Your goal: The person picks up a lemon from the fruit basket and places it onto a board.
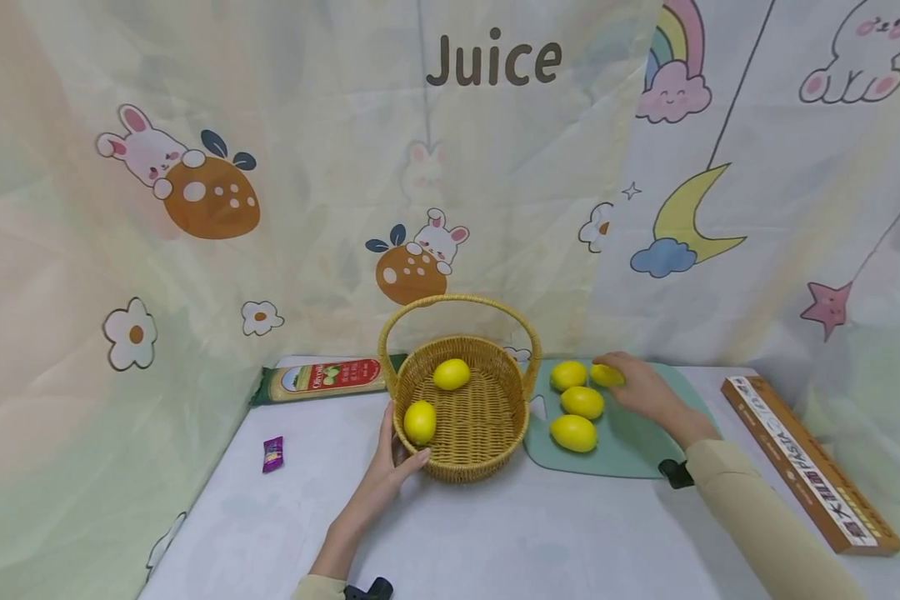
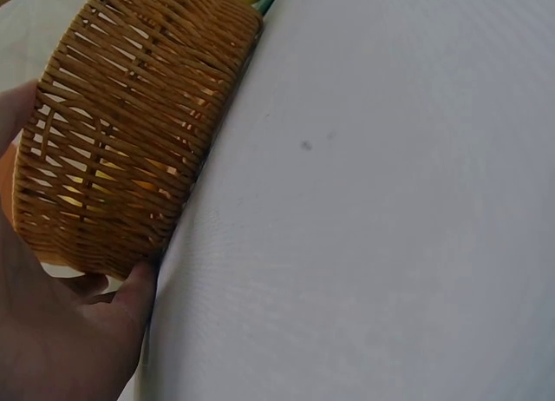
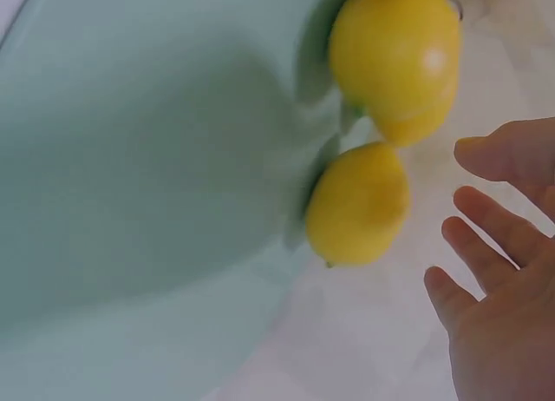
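Observation:
A round wicker basket (image 1: pixel 461 467) with a tall handle stands mid-table, two lemons (image 1: pixel 452 374) inside it. My left hand (image 1: pixel 385 475) holds its near left side, thumb at the rim; in the left wrist view, other fingers lie against the lower wickerwork (image 2: pixel 130 123). On a pale green mat (image 1: pixel 630 454) to the right lie several lemons (image 1: pixel 573 433). My right hand (image 1: pixel 637 387) reaches over the mat's far part, beside the farthest right lemon (image 1: pixel 607 375). In the right wrist view its fingers are spread, apart from the lemons (image 3: pixel 357 203).
A red and green pasta packet (image 1: pixel 337 379) lies behind the basket's left side. Nearer on the left is a small purple wrapped sweet (image 1: pixel 273 454). A long brown pasta box (image 1: pixel 810 467) lies along the right edge. Printed curtains (image 1: pixel 495 167) hang behind the table.

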A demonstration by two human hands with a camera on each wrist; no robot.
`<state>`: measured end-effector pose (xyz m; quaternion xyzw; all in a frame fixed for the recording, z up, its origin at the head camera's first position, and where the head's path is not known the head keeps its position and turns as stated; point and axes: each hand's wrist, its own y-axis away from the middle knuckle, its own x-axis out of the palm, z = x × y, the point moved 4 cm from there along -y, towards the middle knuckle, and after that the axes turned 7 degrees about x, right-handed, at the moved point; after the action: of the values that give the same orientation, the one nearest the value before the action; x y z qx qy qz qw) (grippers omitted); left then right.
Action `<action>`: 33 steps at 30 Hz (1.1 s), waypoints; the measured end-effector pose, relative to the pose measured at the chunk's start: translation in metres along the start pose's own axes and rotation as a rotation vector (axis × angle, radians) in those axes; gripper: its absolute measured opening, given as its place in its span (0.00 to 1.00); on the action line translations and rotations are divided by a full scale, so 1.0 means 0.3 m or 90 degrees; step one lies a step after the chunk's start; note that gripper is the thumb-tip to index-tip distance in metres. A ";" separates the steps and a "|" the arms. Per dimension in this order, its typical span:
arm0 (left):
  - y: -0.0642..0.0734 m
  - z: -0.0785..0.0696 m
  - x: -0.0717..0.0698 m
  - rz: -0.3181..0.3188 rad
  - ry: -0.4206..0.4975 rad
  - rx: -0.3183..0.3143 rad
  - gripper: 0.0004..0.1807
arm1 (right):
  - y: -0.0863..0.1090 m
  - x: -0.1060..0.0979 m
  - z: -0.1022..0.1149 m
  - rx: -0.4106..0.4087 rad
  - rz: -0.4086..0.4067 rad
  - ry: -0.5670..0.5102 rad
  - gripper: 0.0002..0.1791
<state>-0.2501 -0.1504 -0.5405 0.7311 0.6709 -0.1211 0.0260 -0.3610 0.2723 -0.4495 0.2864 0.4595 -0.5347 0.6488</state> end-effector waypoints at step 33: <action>0.002 -0.004 -0.002 0.003 0.004 -0.003 0.54 | 0.119 0.007 0.488 -0.214 0.051 0.065 0.26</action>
<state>-0.2494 -0.1507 -0.5392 0.7329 0.6697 -0.1170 0.0258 -0.2842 0.1544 -0.3951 0.2187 0.5630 -0.4089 0.6841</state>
